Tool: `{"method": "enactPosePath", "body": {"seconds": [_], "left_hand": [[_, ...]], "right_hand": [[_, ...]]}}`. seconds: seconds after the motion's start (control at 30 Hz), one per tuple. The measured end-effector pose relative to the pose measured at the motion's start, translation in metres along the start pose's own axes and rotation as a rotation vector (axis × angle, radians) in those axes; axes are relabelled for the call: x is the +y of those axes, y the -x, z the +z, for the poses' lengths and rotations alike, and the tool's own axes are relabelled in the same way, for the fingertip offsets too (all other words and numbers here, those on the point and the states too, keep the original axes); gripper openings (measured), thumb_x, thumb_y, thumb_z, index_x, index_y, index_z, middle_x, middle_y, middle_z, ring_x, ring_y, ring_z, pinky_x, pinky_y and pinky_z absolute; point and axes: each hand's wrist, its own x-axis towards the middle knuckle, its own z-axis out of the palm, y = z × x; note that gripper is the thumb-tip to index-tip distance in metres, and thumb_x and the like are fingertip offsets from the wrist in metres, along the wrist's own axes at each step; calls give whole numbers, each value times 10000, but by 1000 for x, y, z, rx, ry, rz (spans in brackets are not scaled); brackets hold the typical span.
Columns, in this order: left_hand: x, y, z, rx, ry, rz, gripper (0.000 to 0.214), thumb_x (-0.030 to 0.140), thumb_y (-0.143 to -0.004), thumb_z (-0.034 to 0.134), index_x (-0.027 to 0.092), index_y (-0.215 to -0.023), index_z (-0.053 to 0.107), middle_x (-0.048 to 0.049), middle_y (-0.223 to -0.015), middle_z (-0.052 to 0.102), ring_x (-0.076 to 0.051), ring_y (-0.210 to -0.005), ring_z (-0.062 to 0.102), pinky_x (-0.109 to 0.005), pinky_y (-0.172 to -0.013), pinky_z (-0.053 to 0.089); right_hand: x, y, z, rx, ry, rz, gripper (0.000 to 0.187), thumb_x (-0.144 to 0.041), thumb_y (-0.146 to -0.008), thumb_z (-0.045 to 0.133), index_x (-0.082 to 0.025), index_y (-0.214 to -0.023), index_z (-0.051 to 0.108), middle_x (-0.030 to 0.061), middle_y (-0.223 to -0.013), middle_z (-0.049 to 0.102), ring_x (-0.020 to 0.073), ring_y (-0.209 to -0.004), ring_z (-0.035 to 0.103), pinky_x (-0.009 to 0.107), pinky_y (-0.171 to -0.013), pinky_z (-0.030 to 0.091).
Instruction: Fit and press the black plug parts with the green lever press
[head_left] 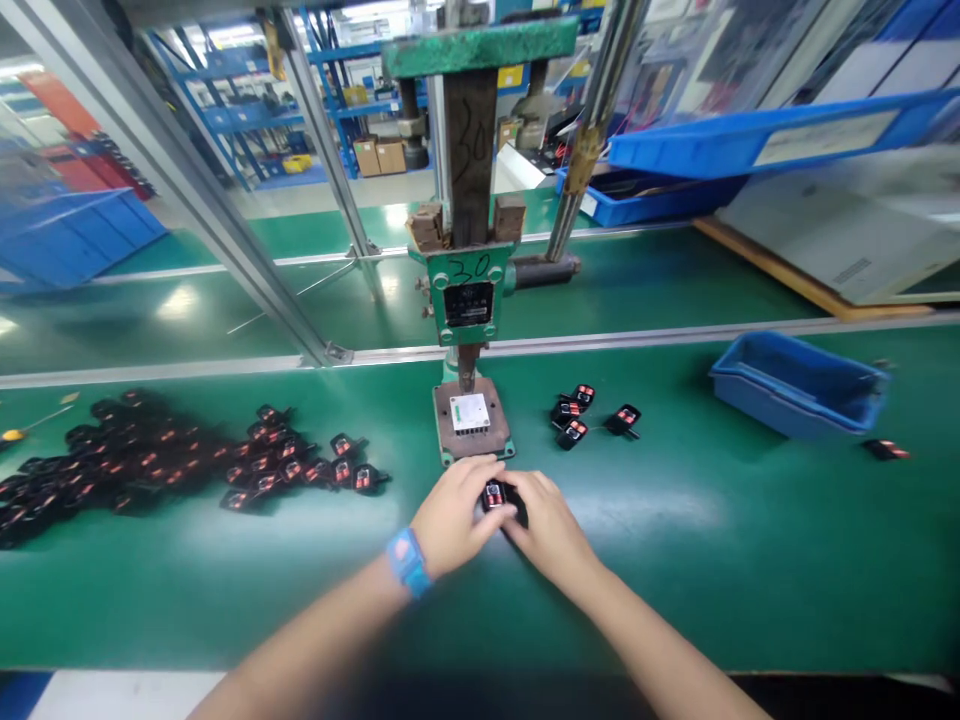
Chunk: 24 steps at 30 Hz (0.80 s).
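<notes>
Between my two hands, just in front of the press base, is a small black part with red and silver inside (493,494). My left hand (457,515) curls round its left side, thumb and fingers on it. From the right my right hand (551,525) grips the same part, its fingertips close to the left ones. A wristband (409,562) sits on the left wrist. Behind the hands stands a green arbor press (469,290) with its ram down over a pale metal block (470,413) on the base plate (442,425). The part's underside is hidden by my fingers.
Many similar black parts (277,455) lie heaped on the left of the green table (660,570). Several more (574,432) lie right of the press. A blue bin (795,400) stands at right, with a loose part (886,450) beside it. Metal frame posts (225,230) rise behind.
</notes>
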Motion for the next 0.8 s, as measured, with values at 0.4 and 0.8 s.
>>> {"method": "enactPosePath", "body": {"seconds": [0.4, 0.8], "left_hand": [[-47, 28, -37, 287, -659, 83, 286, 255, -769, 557, 225, -1054, 554, -20, -991, 652, -271, -1096, 486, -533, -994, 223], [-110, 55, -81, 221, -739, -174, 357, 304, -821, 452, 224, -1168, 474, -66, -1147, 569, -247, -1143, 448, -518, -1011, 241]], "right_hand": [[61, -10, -48, 581, 5, 431, 601, -476, -659, 603, -127, -1085, 364, 109, -975, 504, 173, -799, 496, 326, -695, 447], [49, 5, -40, 242, 201, 216, 538, -630, -665, 479, -185, -961, 540, 87, -851, 566, 234, -751, 547, 401, -682, 466]]}}
